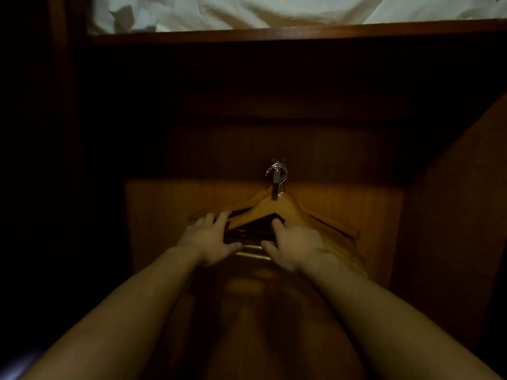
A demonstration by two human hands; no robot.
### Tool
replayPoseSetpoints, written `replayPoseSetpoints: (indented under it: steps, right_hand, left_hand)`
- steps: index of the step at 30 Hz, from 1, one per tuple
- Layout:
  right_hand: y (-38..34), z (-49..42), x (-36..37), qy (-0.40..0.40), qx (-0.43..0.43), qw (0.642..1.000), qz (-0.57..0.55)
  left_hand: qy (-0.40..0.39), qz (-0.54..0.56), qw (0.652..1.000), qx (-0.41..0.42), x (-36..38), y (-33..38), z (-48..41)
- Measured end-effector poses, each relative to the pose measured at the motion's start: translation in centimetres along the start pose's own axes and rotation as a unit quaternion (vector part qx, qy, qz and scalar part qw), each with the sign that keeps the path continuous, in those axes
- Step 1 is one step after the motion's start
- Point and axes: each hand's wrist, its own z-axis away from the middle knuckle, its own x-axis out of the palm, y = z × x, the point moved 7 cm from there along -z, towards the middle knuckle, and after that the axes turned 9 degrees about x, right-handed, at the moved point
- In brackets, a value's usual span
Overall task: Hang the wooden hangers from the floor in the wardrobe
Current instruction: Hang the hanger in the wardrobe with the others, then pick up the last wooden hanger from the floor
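Note:
A stack of wooden hangers [270,208] lies flat in the middle of the dim view, their metal hooks [277,171] bunched together at the far end. My left hand [210,239] grips the stack's left side, fingers over the top hanger's left arm and thumb under the bars. My right hand [292,245] grips the middle and right side, with a finger tucked under the top hanger's peak. Both forearms reach in from the bottom corners. The near bars of the hangers are partly hidden by my hands.
The hangers rest on a lit wooden surface [153,215] with dark wood panels beyond it. A wooden ledge [288,34] crosses the top, with crumpled white fabric [274,9] above it. A wooden panel [461,201] rises at the right. The left side is black.

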Motion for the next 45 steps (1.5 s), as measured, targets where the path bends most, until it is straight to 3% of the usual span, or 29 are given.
replayPoseSetpoints:
  steps: [6,15,20,30,45]
  right_hand:
    - [-1.1,1.1,-0.5,-0.034,-0.043,0.998,-0.033]
    - [-7.9,7.4,0.2,-0.082,-0.176,0.980,-0.050]
    - [-14.1,12.3,-0.2,-0.124,-0.249,0.956,-0.090]
    - [-29.0,22.3,-5.6,-0.085,-0.366,0.913,-0.160]
    - [-48.9,44.9,-9.7,-0.113,-0.494,0.840,-0.193]
  left_hand:
    - [0.003,-0.030,0.997,-0.071,-1.8,-0.5,5.3]
    - [-0.020,-0.049,0.977,-0.207,-3.4,-1.1,18.1]
    - [0.000,-0.096,0.960,-0.263,-6.7,-2.5,26.6]
    - [0.023,-0.142,0.918,-0.371,-14.5,-7.2,44.1]
    - [-0.018,-0.164,0.854,-0.494,-20.3,-11.7,73.0]
